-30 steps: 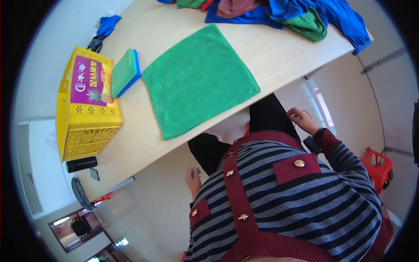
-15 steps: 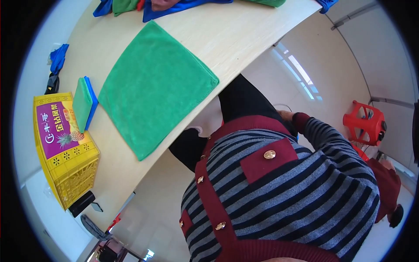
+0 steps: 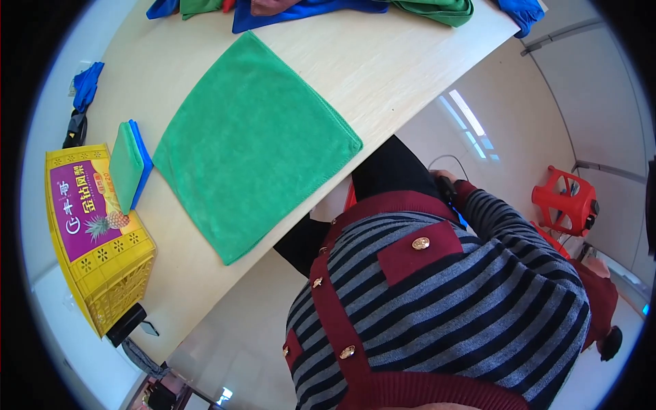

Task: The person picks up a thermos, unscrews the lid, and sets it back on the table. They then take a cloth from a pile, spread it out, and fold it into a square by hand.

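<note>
Low beside my right thigh, past the table edge, my right hand is closed around a small black object whose kind I cannot make out. A thin dark cable loops close to that hand. My left hand is out of view. A green cloth lies spread flat on the pale table, one corner near the edge by my lap. Left of it stand a folded green cloth and a folded blue cloth, leaning together against a yellow basket.
Several blue, green and reddish cloths are bunched along the table's far side, one blue cloth hanging over the corner. A red stool stands on the floor at right. Behind it is a person in a maroon top.
The view has shifted slightly, so the table and green cloth sit a little lower and further right. The black object in my right hand now shows more clearly.
</note>
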Tool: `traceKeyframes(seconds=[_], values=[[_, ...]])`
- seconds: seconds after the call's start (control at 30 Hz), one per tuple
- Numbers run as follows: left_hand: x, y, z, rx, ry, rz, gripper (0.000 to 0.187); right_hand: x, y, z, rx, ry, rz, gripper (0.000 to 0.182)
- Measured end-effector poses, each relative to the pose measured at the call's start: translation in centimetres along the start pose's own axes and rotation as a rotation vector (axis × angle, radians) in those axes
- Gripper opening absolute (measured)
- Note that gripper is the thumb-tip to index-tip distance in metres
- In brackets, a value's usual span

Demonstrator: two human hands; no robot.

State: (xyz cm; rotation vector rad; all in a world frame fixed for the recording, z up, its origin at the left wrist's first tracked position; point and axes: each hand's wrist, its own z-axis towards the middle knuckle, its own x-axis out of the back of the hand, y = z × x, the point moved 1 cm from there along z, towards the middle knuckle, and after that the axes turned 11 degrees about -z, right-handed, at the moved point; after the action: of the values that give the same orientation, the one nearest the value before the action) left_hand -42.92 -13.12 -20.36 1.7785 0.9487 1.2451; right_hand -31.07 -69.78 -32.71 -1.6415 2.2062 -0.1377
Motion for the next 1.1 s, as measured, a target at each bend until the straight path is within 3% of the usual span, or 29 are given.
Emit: traceKeyframes(seconds=[0.07, 0.17, 0.2, 0.27, 0.43, 0.47, 0.53, 0.7, 0.83, 0.93, 0.97, 1.07, 1.1], values=[[0.5, -0.1, 1.0, -0.018, -0.027, 0.0, 0.03, 1.1, 0.0, -1.9, -0.037, 0.095, 0.05, 0.028], [1.2, -0.7, 2.3, -0.051, -0.066, -0.002, 0.03, 7.0, 3.3, -4.8, -0.104, 0.037, -0.049, 0.028], [1.3, -0.4, 3.1, -0.063, -0.075, -0.005, 0.03, 9.1, 5.4, -4.1, -0.086, 0.033, -0.157, 0.028], [1.3, -0.5, 4.0, -0.08, -0.092, -0.013, 0.03, 7.8, 5.2, -8.7, -0.068, 0.304, -0.849, 0.028], [1.4, -2.1, 4.5, -0.113, -0.102, -0.01, 0.03, 12.6, -1.2, -15.8, -0.085, 0.141, -0.443, 0.032], [1.0, -2.8, 4.3, -0.119, -0.104, -0.012, 0.03, 11.9, -3.3, -18.0, -0.092, 0.103, -0.34, 0.033], [0.5, -3.5, 3.3, -0.126, -0.116, -0.008, 0.03, 7.2, -9.2, -18.6, -0.064, 0.25, -0.266, 0.025], [0.5, -4.4, 3.1, -0.188, -0.084, 0.049, 0.031, -6.2, -19.1, -16.5, 0.101, 0.162, -0.739, 0.02], [-0.4, -5.9, 0.9, -0.207, -0.017, 0.108, 0.031, -8.8, -19.5, -9.4, 0.187, 0.057, -1.034, 0.018], [-0.2, -6.8, -0.9, -0.214, 0.04, 0.172, 0.031, -8.3, -18.8, -2.1, 0.376, 0.075, -1.658, 0.022], [-0.2, -7.3, -1.7, -0.214, 0.058, 0.193, 0.032, -9.7, -19.2, -2.3, 0.401, 0.052, -1.674, 0.022], [0.1, -8.2, -4.3, -0.207, 0.103, 0.255, 0.032, -13.8, -20.2, -6.2, 0.856, 0.277, -1.993, 0.027], [2.0, -8.6, -8.8, -0.208, 0.109, 0.27, 0.032, -16.0, -20.8, -8.9, 0.816, 0.194, -2.077, 0.028]])
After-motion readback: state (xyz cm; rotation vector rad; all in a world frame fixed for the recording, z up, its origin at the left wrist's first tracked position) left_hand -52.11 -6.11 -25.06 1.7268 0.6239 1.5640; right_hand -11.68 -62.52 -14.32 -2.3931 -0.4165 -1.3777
